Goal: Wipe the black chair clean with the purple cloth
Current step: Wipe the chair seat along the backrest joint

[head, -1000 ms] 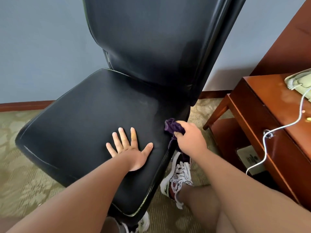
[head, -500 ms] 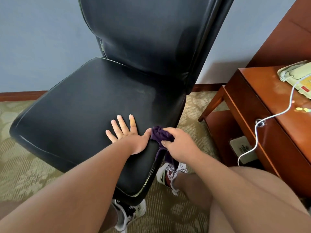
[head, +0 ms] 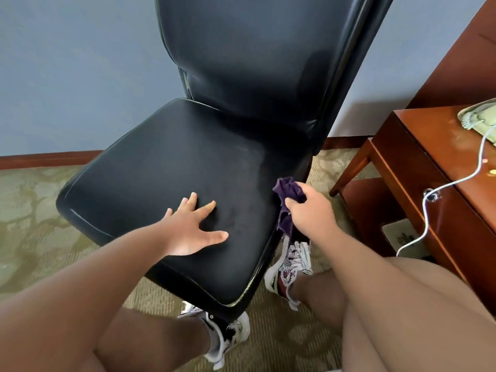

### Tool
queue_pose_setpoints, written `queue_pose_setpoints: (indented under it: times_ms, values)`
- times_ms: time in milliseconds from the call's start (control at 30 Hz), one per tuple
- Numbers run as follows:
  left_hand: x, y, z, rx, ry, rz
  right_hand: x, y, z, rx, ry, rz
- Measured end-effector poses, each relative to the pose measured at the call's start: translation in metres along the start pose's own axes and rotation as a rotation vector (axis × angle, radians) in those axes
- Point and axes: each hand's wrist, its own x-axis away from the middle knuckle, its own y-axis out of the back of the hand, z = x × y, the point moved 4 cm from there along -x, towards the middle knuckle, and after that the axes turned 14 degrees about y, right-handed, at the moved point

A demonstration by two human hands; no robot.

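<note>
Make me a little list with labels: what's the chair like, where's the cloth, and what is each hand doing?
chair: black chair, shiny seat, tall back
cloth: purple cloth, bunched at the seat's right edge, part hanging down
right hand: right hand grips the cloth
left hand: left hand flat on the seat, fingers spread
beside chair: wooden table
floor: patterned carpet

Left hand [head: 192,232] on chair [head: 188,157] seat; cloth [head: 288,191] at its right edge.
</note>
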Motion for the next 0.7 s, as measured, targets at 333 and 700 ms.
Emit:
queue_pose_setpoints:
  times_ms: [333, 700]
  values:
    - [-0.005, -0.014, 0.009, -0.256, -0.055, -0.162, 0.011, -0.040, 0.031, 0.302, 0.153, 0.238]
    - [-0.002, -0.008, 0.008, -0.151, -0.038, -0.136, 0.081, -0.076, 0.063, 0.437, 0.555, 0.251]
